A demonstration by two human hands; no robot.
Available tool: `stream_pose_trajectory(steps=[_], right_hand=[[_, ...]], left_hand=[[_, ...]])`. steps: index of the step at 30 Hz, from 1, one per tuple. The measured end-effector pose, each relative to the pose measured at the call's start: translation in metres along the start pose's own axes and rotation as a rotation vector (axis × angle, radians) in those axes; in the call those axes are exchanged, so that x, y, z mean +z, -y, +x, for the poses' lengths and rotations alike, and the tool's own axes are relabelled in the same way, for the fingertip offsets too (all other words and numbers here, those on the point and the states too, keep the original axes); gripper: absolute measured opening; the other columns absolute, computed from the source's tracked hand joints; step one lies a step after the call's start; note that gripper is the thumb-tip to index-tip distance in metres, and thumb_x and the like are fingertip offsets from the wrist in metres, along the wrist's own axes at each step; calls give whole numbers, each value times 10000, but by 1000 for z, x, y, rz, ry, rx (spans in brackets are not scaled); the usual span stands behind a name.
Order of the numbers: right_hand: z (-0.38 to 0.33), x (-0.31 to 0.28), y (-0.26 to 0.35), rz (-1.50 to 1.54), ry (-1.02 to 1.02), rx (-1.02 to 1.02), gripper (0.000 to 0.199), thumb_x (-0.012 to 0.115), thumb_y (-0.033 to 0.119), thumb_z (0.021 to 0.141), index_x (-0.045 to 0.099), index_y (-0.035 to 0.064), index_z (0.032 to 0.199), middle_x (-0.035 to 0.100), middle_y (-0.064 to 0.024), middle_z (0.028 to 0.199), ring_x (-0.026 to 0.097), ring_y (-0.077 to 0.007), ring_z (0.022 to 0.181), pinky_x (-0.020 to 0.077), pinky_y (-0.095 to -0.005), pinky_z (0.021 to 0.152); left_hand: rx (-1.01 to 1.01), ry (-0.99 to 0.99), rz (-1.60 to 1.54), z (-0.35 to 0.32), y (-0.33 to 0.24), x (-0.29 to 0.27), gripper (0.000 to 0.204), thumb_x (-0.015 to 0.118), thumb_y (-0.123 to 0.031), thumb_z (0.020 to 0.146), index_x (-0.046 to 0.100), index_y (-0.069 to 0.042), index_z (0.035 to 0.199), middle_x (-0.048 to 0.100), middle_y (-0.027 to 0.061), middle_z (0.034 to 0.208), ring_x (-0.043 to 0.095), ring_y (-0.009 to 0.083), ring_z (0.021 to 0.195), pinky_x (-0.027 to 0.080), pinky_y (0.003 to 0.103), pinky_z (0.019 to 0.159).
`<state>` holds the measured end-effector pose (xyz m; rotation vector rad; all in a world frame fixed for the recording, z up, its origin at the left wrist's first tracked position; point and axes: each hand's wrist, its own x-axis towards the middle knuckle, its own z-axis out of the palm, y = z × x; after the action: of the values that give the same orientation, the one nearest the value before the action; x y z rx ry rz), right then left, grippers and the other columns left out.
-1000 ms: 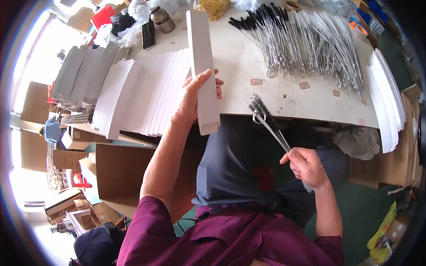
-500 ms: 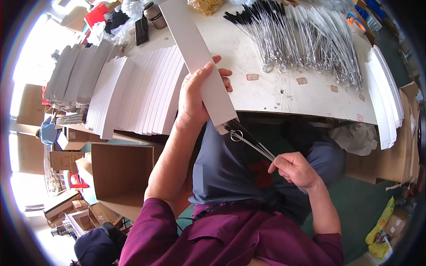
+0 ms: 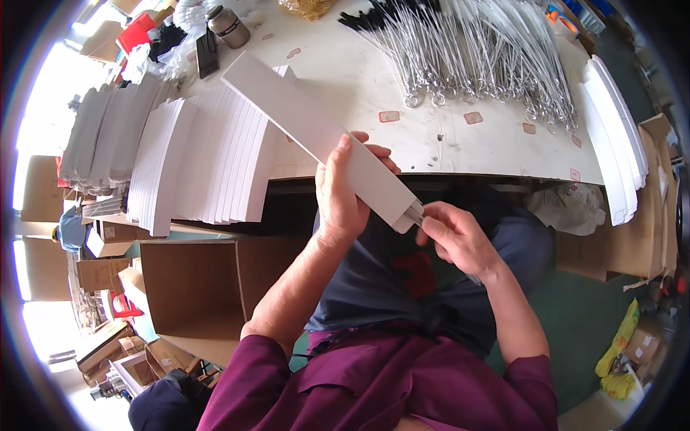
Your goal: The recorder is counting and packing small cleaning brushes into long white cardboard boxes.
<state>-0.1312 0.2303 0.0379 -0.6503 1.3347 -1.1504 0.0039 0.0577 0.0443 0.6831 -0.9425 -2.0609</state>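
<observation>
A long, narrow white box [image 3: 316,129] slants over the table's front edge, with its lower end open toward my right. My left hand [image 3: 343,183] is wrapped round it near the middle, thumb on top and fingertips at the far side. At the open end my right hand [image 3: 460,237] pinches a bundle of thin wire brushes [image 3: 415,215]. Only a short length of their metal stems shows between the box and my fingers; the brush ends are hidden inside the box.
On the table [image 3: 345,108], a large pile of wire brushes [image 3: 467,61] lies at the far right. White boxes [image 3: 208,154] stand in rows at the left, with more flat white boxes [image 3: 611,136] at the right edge. A cardboard carton [image 3: 194,287] stands open at lower left, beside a metal flask [image 3: 228,27] further back.
My right hand has pushed the brushes up into the box, so the bristles and ring no longer show. The box has tilted further left and its lower end has moved right.
</observation>
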Motion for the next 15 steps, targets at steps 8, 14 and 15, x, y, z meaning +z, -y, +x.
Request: stream_pose_trajectory(steps=[8, 14, 15], right_hand=[[21, 1, -6, -116, -16, -131, 379, 753, 337, 981, 681, -35, 983, 649, -19, 772, 574, -65, 714, 486, -255, 638], [1, -36, 9, -272, 6, -85, 402, 785, 349, 950, 693, -42, 942, 681, -33, 756, 592, -59, 706, 497, -270, 622], [-2, -39, 13, -340, 28, -74, 415, 795, 360, 940, 696, -43, 935, 682, -32, 752, 593, -60, 705, 502, -277, 624]], left_hand=[[-75, 114, 285, -42, 33, -3, 502, 488, -433, 1083, 542, 41, 1242, 696, 199, 1055, 676, 253, 995, 546, 398, 926], [-232, 499, 1126, -91, -25, -10, 302, 771, -184, 903, 683, 32, 1094, 723, 136, 999, 701, 230, 1004, 561, 381, 916], [203, 600, 1277, -96, -29, -6, 316, 803, -155, 852, 685, 24, 1085, 720, 155, 1013, 702, 274, 994, 570, 405, 900]])
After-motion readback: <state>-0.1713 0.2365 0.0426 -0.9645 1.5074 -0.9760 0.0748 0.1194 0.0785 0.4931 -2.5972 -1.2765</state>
